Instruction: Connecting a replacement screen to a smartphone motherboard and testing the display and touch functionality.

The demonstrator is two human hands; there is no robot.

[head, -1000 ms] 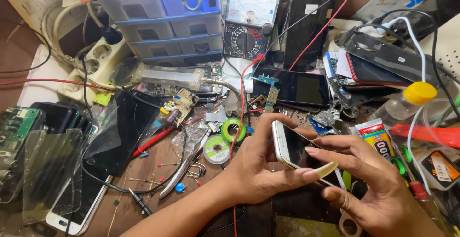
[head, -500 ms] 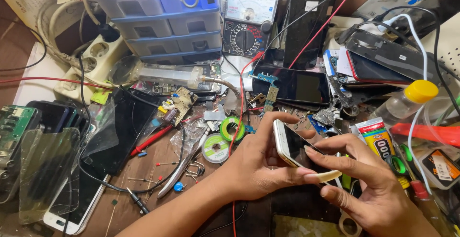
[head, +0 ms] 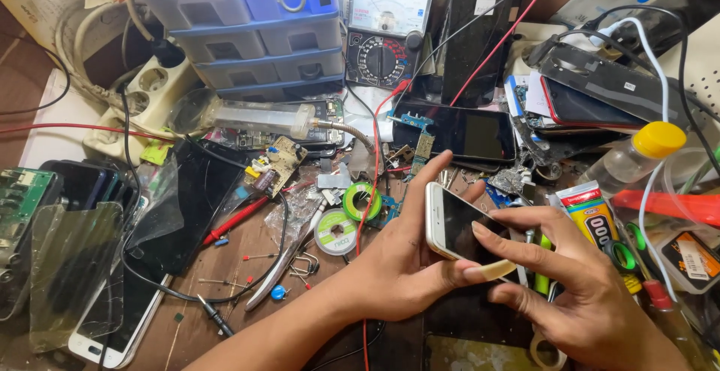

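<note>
Left hand clamps the white smartphone by its edges, right hand half-open fingering it; looks slick, fragile glass.

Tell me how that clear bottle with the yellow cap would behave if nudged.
The bottle lies tilted among clutter, and its round body would probably roll. It looks like thin clear plastic, so likely light and easy to shift. The white cable beside it might stop it early.
</note>
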